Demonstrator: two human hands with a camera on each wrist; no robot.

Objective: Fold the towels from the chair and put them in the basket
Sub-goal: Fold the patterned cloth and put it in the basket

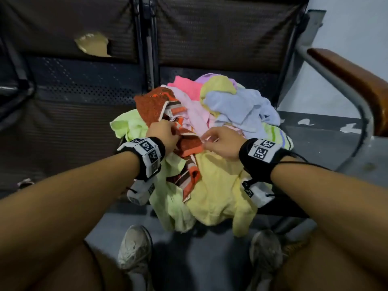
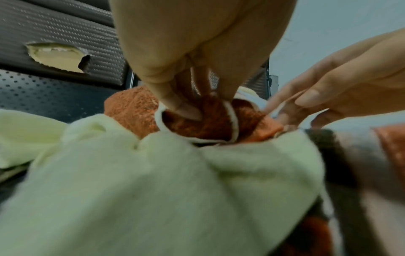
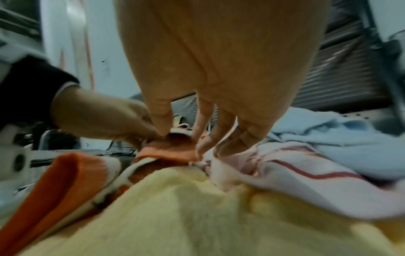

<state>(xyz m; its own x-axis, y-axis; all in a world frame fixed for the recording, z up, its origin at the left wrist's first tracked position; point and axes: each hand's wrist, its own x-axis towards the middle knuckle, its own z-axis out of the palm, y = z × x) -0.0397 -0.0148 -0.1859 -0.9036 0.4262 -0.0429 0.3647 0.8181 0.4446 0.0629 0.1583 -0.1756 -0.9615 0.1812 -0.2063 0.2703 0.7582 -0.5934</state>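
Observation:
A heap of crumpled towels lies on the dark chair seat [image 1: 63, 133]. On top is an orange-brown striped towel [image 1: 153, 103] with a white hem. My left hand [image 1: 174, 131] pinches its hem, thumb pressed into the rust pile [image 2: 192, 107]. My right hand [image 1: 207, 141] meets it from the right and pinches the same towel's orange edge [image 3: 171, 152] between thumb and fingers [image 3: 181, 136]. A yellow towel [image 1: 218, 192] and a pale green towel [image 1: 130, 124] hang over the front edge below my wrists. No basket shows.
Light blue [image 1: 237, 108], pale pink [image 1: 195, 110] and bright pink [image 1: 184, 85] towels fill the back of the heap. A wooden armrest [image 1: 352, 76] rises at the right. The backrest has a torn patch [image 1: 94, 45]. My shoes [image 1: 136, 248] stand on the grey floor.

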